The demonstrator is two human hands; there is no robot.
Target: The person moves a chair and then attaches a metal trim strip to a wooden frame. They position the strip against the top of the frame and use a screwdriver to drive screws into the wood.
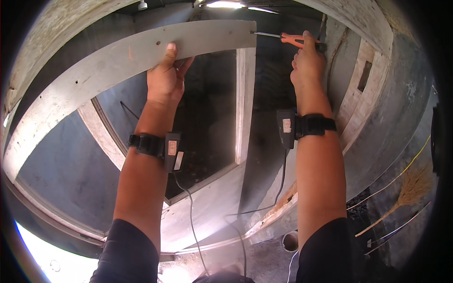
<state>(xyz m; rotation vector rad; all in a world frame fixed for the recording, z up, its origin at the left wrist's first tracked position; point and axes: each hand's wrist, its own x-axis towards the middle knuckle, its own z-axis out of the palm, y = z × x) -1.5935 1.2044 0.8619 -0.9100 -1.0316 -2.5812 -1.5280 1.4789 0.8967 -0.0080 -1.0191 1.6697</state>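
Note:
A long pale board (108, 59), bent by the lens, crosses the upper left of the head view and ends near the top middle. My left hand (166, 80) grips its lower edge, thumb on the near face and fingers passing behind. Several small dark holes mark that face. In my right hand (309, 66) is a screwdriver (292, 38) with an orange-red handle, its fingers wrapped round the grip. The metal shaft points left, and its tip meets a dark spot at the board's right end. Whether a screw sits there is too small to tell.
Below the board, a whitish upright (244, 104) and a lower panel (207, 207) frame a dark opening. A weathered wooden door frame (361, 89) stands at right. A straw broom (410, 188), a yellow cable (415, 162) and a round pot (290, 241) lie lower right. Thin cables hang from both wrist straps.

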